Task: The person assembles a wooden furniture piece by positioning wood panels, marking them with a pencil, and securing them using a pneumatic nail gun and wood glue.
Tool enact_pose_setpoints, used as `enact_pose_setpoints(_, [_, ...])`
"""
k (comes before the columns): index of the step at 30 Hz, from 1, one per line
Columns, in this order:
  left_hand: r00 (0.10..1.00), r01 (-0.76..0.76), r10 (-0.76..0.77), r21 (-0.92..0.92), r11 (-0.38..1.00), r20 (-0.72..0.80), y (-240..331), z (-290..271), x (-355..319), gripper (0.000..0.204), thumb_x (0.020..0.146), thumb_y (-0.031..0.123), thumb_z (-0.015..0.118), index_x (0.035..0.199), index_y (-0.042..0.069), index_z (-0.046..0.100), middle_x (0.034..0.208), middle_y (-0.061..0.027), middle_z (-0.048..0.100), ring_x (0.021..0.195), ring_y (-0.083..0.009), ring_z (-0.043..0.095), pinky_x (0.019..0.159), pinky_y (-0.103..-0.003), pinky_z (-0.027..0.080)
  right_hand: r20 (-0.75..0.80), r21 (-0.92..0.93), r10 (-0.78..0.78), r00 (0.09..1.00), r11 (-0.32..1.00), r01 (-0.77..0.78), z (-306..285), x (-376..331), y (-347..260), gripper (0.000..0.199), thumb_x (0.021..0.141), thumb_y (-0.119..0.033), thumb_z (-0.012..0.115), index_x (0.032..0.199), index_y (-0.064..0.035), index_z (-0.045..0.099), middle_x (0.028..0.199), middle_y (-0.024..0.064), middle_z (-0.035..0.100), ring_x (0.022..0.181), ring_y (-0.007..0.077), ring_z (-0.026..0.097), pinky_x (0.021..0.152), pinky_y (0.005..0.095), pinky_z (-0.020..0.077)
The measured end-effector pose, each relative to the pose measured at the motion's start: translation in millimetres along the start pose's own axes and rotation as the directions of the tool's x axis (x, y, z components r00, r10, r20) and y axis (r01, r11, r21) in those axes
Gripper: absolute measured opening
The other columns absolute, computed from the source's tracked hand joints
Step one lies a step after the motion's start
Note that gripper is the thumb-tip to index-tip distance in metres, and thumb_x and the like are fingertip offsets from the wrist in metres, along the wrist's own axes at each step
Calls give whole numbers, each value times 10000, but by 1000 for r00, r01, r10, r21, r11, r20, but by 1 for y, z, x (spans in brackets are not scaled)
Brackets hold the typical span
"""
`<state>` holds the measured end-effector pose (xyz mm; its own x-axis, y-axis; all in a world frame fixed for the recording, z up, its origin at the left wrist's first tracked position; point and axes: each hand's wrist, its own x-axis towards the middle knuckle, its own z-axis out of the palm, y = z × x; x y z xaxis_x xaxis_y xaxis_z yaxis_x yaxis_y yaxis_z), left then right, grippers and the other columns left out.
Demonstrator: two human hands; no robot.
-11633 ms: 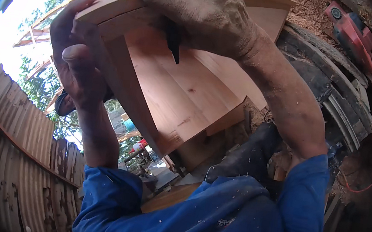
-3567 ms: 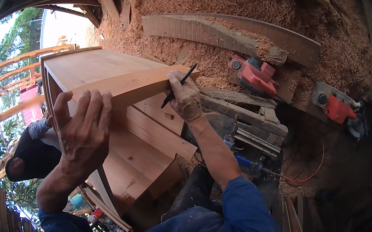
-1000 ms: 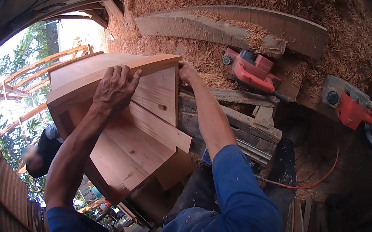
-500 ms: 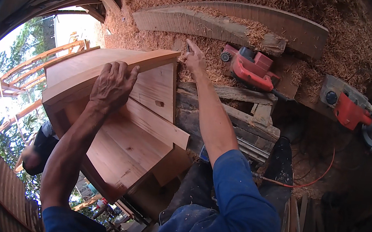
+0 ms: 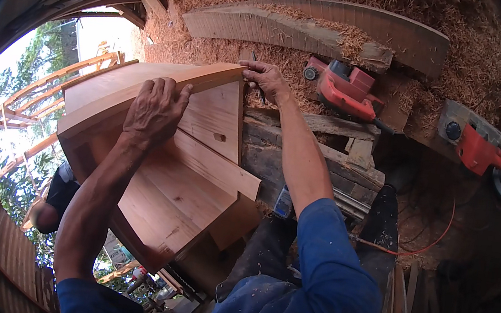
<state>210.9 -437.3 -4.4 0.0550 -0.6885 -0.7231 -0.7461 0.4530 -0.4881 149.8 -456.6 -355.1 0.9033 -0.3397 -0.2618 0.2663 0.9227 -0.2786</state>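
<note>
A pale, gently curved wooden board [image 5: 207, 77] lies along the top edge of a wooden box-like piece [image 5: 169, 199] built of planks. My left hand [image 5: 154, 109] is closed over this board, fingers across its top and thumb stretched along it. At the board's right end, my right hand [image 5: 266, 81] has its index finger and thumb against the tip, the other fingers curled. A thin dark pencil [image 5: 263, 97] pokes out below those curled fingers; the rest of it is hidden in the hand.
Wood shavings cover the ground, with two curved timbers [image 5: 318, 29] at the back. To the right lie a red electric planer [image 5: 351, 90] and a red circular saw [image 5: 479, 149]. Rough beams [image 5: 315, 146] lie beside the box. Another person [image 5: 58, 198] is at the left.
My right hand has come back from above the shavings to the board's end, its pointing finger now bent onto the tip. The left hand stays on the board.
</note>
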Motion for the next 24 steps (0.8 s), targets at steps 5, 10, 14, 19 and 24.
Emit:
enact_pose_setpoints(5, [1000, 11, -11, -39, 999, -9, 3, -1, -4, 425, 939, 129, 532, 1345, 56, 636, 974, -124, 592, 953, -258, 602, 842, -383, 474, -58, -141, -22, 998, 990, 14, 8, 0, -4, 359, 918, -89, 763, 1263, -12, 697, 981, 13, 732, 759, 44, 649, 631, 183, 538])
enact_pose_setpoints(10, [1000, 20, -20, -36, 999, 4, 3, -1, 2, 391, 971, 150, 518, 1336, 97, 648, 989, -138, 612, 962, -267, 619, 843, -382, 484, -85, -84, -44, 995, 996, 37, 5, -6, -2, 333, 947, -114, 736, 1258, -6, 684, 987, 5, 724, 733, 50, 631, 665, 192, 539])
enact_pose_setpoints(14, [999, 50, -49, -40, 998, 12, 1, -7, 1, 372, 962, 174, 534, 1292, 65, 666, 976, -141, 625, 957, -273, 623, 818, -391, 484, -40, -184, -84, 996, 980, 76, 4, -1, -3, 326, 961, -129, 723, 1258, -1, 683, 1002, 8, 723, 744, 57, 637, 687, 207, 542])
enact_pose_setpoints(19, [999, 51, -51, -70, 996, 6, 3, -3, -6, 365, 944, 189, 545, 1251, 42, 677, 951, -152, 626, 936, -283, 627, 785, -394, 476, -17, -302, -106, 994, 948, 96, 9, 5, -8, 319, 960, -121, 725, 1251, 5, 686, 977, 21, 732, 754, 67, 664, 656, 222, 554])
enact_pose_setpoints(24, [999, 37, -37, -28, 999, -24, 4, -2, -4, 330, 951, 195, 537, 1208, 43, 676, 938, -157, 619, 917, -287, 624, 763, -403, 471, -6, -233, -135, 991, 964, 130, 7, -2, 3, 313, 967, -122, 718, 1246, 16, 685, 1000, 30, 733, 762, 66, 656, 680, 228, 560])
